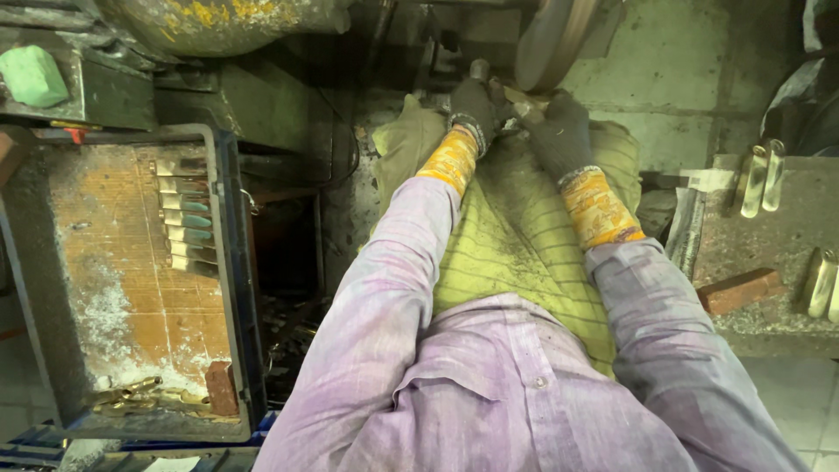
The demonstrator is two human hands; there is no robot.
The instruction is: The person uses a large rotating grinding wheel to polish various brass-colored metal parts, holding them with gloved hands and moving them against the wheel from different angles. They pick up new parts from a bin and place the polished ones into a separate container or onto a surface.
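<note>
Both my hands wear dark work gloves with orange-yellow cuffs. My left hand (474, 105) and my right hand (559, 127) grip a small brass-coloured metal piece (523, 99) between them, each from its own side. The piece is pressed against the lower edge of a round buffing wheel (551, 39) at the top of the view. Most of the piece is hidden by the gloved fingers. A yellow-green striped cloth (516, 236) lies over my lap under my forearms.
A dark crate (229, 262) on the left holds a row of shiny metal pieces (185, 218), loose brass bits and a brick fragment. A green compound block (32, 76) sits top left. On the right, a stone bench (769, 253) carries several polished pieces and a brick piece (738, 290).
</note>
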